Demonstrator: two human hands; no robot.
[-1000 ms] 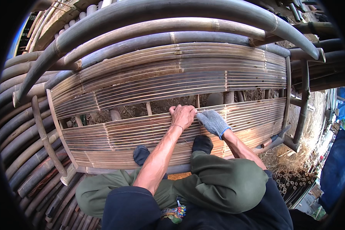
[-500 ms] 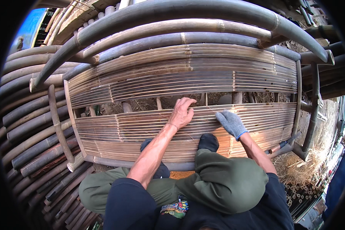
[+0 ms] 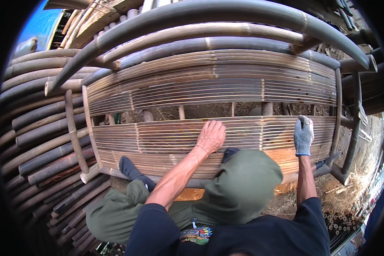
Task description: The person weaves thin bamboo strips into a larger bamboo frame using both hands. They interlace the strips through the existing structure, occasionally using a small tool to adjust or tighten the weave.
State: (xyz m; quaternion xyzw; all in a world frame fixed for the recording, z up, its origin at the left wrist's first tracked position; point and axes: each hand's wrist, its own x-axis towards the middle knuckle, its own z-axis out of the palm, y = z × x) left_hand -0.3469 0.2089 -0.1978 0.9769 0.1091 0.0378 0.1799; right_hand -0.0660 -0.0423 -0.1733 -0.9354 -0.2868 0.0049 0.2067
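A bamboo bench (image 3: pixel 179 160) with a seat of thin split slats lies across in front of me. My bare left hand (image 3: pixel 211 135) rests on the front band of slats (image 3: pixel 166 136), its fingers curled and pressed together. What lies under those fingers is hidden. Farther right, near the same band's back edge, is my right hand (image 3: pixel 304 133) in a grey knitted glove. Its fingers are closed too, and anything in them is hidden. By the front right corner lies a dark-handled tool (image 3: pixel 327 159), its kind unclear.
A gap with ground and crosspieces (image 3: pixel 181 112) runs between the seat's two slat bands. Curved bamboo rails (image 3: pixel 226 29) form the far side. Stacked bamboo poles (image 3: pixel 42 136) fill the left. Straw-like shavings (image 3: pixel 335 194) and cut tubes (image 3: pixel 343 219) lie at right. My dark-socked foot (image 3: pixel 134 170) is at the front edge.
The gloved right hand has moved right along the slats and closed. My left hand has shifted slightly right and nearer, with its fingers curled in. My legs have shifted.
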